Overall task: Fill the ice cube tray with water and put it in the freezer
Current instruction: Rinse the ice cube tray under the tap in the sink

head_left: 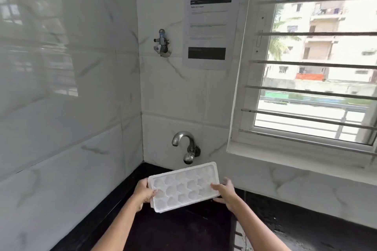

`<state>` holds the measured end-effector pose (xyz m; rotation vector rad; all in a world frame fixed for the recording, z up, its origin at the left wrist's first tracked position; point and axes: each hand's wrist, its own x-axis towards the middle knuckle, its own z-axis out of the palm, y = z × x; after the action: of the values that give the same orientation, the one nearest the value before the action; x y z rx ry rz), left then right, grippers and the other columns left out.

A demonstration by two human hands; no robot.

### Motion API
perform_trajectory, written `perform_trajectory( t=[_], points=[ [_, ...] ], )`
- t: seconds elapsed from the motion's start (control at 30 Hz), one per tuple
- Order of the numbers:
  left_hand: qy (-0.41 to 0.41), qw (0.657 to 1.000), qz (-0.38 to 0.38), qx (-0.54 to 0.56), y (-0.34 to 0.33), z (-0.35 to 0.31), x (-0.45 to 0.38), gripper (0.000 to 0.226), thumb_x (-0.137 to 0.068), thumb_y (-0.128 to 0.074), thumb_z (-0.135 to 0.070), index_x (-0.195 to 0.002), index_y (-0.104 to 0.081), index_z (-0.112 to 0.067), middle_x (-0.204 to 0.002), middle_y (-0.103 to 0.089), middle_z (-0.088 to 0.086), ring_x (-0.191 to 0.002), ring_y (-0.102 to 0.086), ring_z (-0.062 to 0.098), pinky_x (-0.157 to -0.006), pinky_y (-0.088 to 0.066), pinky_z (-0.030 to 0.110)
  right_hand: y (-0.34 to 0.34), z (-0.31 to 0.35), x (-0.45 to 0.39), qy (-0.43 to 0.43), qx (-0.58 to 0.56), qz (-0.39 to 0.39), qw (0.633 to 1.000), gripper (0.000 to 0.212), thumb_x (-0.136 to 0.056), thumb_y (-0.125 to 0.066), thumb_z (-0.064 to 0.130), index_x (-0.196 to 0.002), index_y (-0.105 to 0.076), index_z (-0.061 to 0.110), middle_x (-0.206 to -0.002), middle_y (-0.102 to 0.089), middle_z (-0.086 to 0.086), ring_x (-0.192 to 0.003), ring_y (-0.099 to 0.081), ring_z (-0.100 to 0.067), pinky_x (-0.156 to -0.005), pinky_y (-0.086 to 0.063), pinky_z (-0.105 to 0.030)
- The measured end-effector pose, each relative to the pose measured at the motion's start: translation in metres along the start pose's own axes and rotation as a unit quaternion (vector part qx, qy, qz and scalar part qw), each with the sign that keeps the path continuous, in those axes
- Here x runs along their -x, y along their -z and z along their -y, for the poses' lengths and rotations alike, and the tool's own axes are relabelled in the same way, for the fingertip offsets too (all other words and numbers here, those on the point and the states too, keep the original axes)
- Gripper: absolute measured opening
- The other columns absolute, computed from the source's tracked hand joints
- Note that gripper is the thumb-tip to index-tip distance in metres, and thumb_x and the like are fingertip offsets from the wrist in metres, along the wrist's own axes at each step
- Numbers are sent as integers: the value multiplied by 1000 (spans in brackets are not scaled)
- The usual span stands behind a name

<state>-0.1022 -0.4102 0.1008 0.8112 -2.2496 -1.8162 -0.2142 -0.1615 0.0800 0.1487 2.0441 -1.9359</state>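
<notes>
A white ice cube tray [184,186] with several round cells is held in the air over a dark sink [179,228], just below a chrome wall tap [184,144]. My left hand [143,191] grips its left short end, thumb over the rim. My right hand [225,190] holds the right short end, thumb on top and fingers underneath. The tray tilts a little, its far right corner higher. No water runs from the tap. I cannot tell whether the cells hold water.
White marble-look tiles cover the left wall and back wall. A second small valve [162,43] and a printed notice [210,28] hang above the tap. A barred window [318,63] with a white sill is at right. Black counter [306,228] runs right of the sink.
</notes>
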Motion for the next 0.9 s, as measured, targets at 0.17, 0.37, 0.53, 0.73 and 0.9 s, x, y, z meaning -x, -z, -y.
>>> perform_trajectory(
  t=[0.17,0.37,0.53,0.73,0.9],
  points=[
    [-163,979,-49,-114,3,-5,2,49,-72,-47,23,-97,-67,-14,-89,-67,1,-98,-63,23,-76,-43,20,-6,0,9,52,222,-12,974,15,-73,-65,4,-72,-56,15,-85,-64,-10,-70,-60,-18,-62,-54,-33],
    [-263,947,-149,-112,6,-31,5,46,-75,-50,24,-106,-67,-6,-99,-68,2,-91,-61,15,-68,-47,13,-13,49,32,266,170,-143,938,8,-78,-66,1,-85,-68,3,-72,-62,-6,-73,-56,-15,-52,-34,-15],
    [-229,942,-122,-215,2,23,13,40,-79,-58,7,-107,-72,-17,-103,-74,1,-99,-68,18,-83,-49,24,-3,2,22,185,374,-73,906,25,-73,-71,9,-98,-69,6,-99,-70,-15,-96,-65,-25,-67,-40,-20],
    [-258,825,-65,-498,-11,9,33,13,-88,-55,-19,-93,-66,-17,-96,-73,-1,-99,-65,19,-63,-36,25,-27,-22,27,85,377,139,912,104,-63,-83,16,-145,-19,14,-139,-42,-19,-128,-43,-23,-101,-37,-26],
    [-343,731,-21,-590,-55,-45,41,24,-93,-52,-13,-116,-59,-15,-113,-64,6,-111,-60,23,-83,-48,34,-72,2,43,239,407,99,876,51,-69,-74,27,-117,-59,19,-101,-68,-3,-95,-62,-19,-73,-44,-25]
  ],
)
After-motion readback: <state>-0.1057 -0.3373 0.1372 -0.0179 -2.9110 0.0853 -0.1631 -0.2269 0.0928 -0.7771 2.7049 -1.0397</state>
